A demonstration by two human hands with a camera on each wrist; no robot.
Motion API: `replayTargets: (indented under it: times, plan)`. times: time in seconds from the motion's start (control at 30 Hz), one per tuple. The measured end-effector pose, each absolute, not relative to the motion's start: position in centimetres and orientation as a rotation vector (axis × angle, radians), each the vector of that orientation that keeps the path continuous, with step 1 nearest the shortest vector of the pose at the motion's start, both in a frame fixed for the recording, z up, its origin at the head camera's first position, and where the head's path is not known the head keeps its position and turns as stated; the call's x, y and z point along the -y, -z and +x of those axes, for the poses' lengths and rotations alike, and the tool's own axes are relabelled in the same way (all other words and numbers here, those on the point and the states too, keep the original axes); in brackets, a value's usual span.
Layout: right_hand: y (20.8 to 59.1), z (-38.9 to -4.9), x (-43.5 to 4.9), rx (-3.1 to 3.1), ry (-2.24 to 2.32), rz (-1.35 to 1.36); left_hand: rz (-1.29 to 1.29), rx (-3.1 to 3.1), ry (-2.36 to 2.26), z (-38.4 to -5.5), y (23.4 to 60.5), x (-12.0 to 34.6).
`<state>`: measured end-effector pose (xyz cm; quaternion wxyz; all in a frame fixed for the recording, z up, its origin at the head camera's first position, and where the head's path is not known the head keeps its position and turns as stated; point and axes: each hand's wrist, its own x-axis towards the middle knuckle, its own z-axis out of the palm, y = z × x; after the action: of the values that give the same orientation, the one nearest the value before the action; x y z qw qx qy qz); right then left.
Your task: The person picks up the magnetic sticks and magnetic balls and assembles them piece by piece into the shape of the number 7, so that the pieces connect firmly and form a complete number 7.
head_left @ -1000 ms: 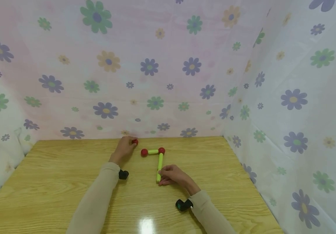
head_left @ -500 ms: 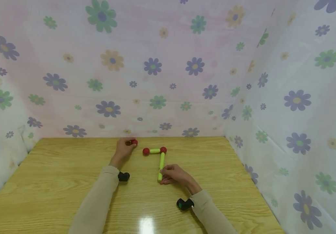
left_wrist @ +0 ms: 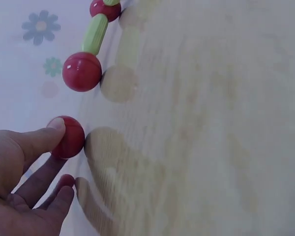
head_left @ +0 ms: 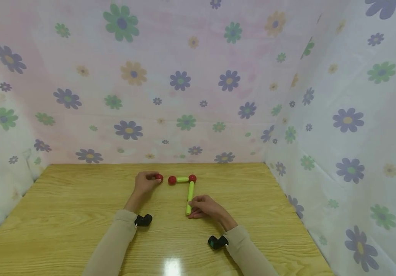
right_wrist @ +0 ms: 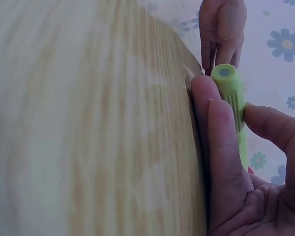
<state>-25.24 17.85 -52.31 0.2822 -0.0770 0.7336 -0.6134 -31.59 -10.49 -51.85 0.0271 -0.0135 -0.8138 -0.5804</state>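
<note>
My left hand (head_left: 145, 182) pinches a loose red ball (head_left: 159, 178) between thumb and fingers, close to the table top. Just right of it lies a second red ball (head_left: 172, 180), joined by a short lime-green rod (head_left: 182, 179) to another red ball (head_left: 192, 178). A longer lime-green length (head_left: 190, 190) runs from that corner ball toward me. Its near end is a ribbed green rod (right_wrist: 231, 96) with a grey spot on the end face. My right hand (head_left: 205, 207) holds this rod between thumb and fingers, low over the table.
The pieces lie on a wood-grain table (head_left: 81, 207) whose far edge meets a flowered cloth (head_left: 153, 126). More flowered cloth hangs at both sides. A black wrist camera (head_left: 144, 220) sits on the left wrist, another black camera (head_left: 217, 242) on the right.
My left hand has drawn the loose red ball back from the far edge, nearly level with the joined balls. My right hand keeps its hold on the green rod, almost still.
</note>
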Motion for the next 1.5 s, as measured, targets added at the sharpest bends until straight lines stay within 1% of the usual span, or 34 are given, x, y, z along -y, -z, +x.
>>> replayTargets:
  times: [0.47, 0.63, 0.97, 1.3, 1.5]
  plan:
    - [51.5, -24.5, -17.1, -2.012, 1.661, -0.146, -0.160, 2.487, 1.672, -28.9, 51.9, 11.4]
    - [51.1, -24.4, -16.9, -2.043, 1.648, -0.163, -0.165, 2.488, 1.728, -28.1, 51.9, 11.7]
    - [50.6, -24.7, -16.4, -2.052, 1.681, -0.068, -0.103, 2.420, 1.875, -27.1, 51.4, 11.6]
    - [51.2, -25.3, -16.2, -1.991, 1.719, -0.071, -0.055, 2.363, 2.032, -25.7, 51.2, 10.8]
    - [51.4, -25.6, -16.1, -1.991, 1.712, -0.077, -0.094, 2.355, 2.089, -24.8, 51.5, 10.1]
